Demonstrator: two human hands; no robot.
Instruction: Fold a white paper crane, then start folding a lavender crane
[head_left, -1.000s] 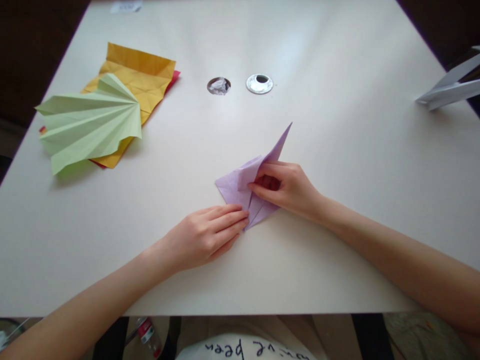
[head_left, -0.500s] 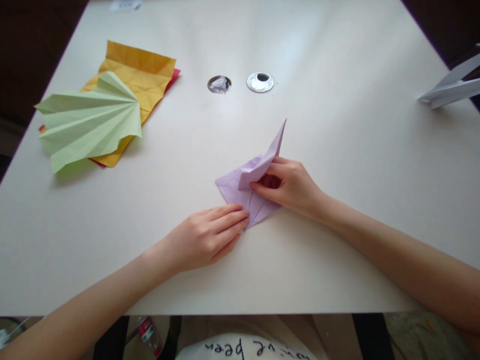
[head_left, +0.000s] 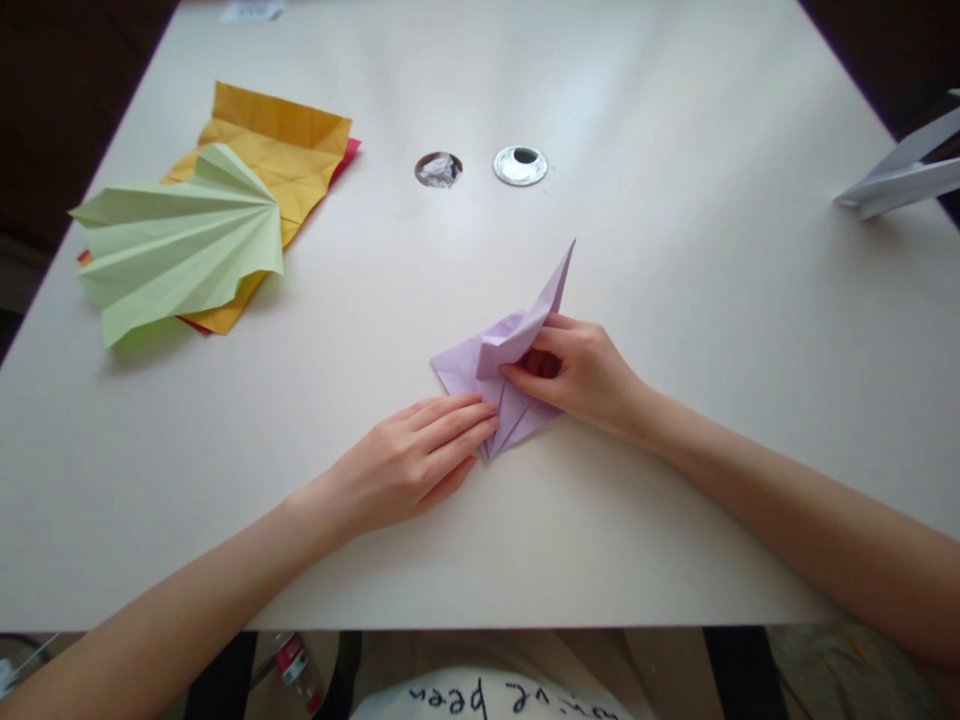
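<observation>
A partly folded lilac paper (head_left: 480,370) lies on the white table (head_left: 675,300), near the middle. One pointed flap of it stands up toward the far side. My right hand (head_left: 581,375) pinches that raised flap between thumb and fingers. Flat on the table lies my left hand (head_left: 409,465), its fingertips pressing the paper's near lower edge.
A pleated pale-green paper fan (head_left: 176,240) rests on orange paper (head_left: 281,150) and a red sheet at the far left. Two round cable holes (head_left: 439,169) (head_left: 520,165) sit behind the lilac paper. A white object (head_left: 896,175) juts in at the right edge.
My right hand has tilted the raised flap slightly more upright and leftward. My left fingertips have crept a little further onto the paper's lower edge.
</observation>
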